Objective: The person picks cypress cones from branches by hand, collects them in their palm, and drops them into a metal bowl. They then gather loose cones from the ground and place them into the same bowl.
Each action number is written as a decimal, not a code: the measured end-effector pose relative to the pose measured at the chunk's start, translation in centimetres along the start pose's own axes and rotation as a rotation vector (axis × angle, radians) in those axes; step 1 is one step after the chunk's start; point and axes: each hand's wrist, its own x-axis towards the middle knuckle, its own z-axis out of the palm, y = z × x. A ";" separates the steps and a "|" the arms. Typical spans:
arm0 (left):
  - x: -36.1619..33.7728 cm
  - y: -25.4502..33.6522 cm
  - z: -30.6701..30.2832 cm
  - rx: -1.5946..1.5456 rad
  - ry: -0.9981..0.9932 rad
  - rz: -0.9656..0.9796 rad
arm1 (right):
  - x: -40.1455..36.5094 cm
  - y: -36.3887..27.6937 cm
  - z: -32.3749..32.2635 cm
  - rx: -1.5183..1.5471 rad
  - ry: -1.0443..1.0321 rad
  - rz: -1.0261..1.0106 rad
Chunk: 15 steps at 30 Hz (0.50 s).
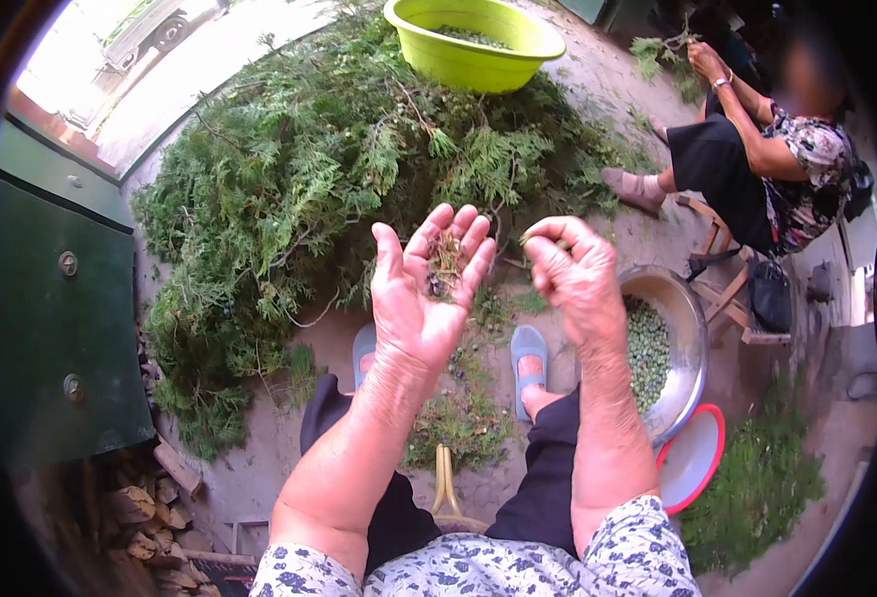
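Lying lengthwise in left hand (410,320), sprig (445,265) points forward.

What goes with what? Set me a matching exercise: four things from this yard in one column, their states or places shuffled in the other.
1. left hand
2. right hand
3. metal bowl
4. lime-green basin

A. at the far edge of the branch pile
B. fingertips pinched on a green sprig
C. palm up and open, plant bits lying on it
D. on the ground, holding small green bits

Pairs: 1-C, 2-B, 3-D, 4-A
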 end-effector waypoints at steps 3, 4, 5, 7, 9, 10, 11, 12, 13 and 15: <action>-0.6 0.1 -0.3 0.016 -0.029 -0.047 | 0.2 1.8 -4.6 -0.020 0.104 0.013; -0.9 0.2 -0.2 0.085 -0.035 -0.053 | 0.4 2.9 -6.7 -0.088 0.118 -0.014; -1.4 0.2 -0.2 0.154 -0.032 -0.069 | 0.3 3.5 -8.3 -0.156 0.188 0.001; -2.5 0.2 -0.2 0.250 -0.017 -0.094 | -0.4 5.2 -12.3 -0.281 0.273 0.039; -3.3 0.5 -0.9 0.353 -0.106 -0.168 | -1.4 6.9 -16.0 -0.443 0.341 0.109; -4.0 0.4 -1.1 0.468 -0.126 -0.182 | -2.0 7.7 -17.8 -0.520 0.356 0.140; -4.6 0.3 -1.6 0.467 -0.113 -0.197 | -2.5 8.6 -19.4 -0.595 0.367 0.168; -5.2 0.3 -2.1 0.609 -0.205 -0.243 | -2.9 9.4 -20.5 -0.643 0.399 0.196; -5.9 0.2 -2.6 0.749 -0.296 -0.292 | -3.7 10.1 -21.5 -0.691 0.426 0.228; -7.5 -0.3 -2.9 0.909 -0.322 -0.411 | -4.7 11.1 -23.6 -0.746 0.443 0.325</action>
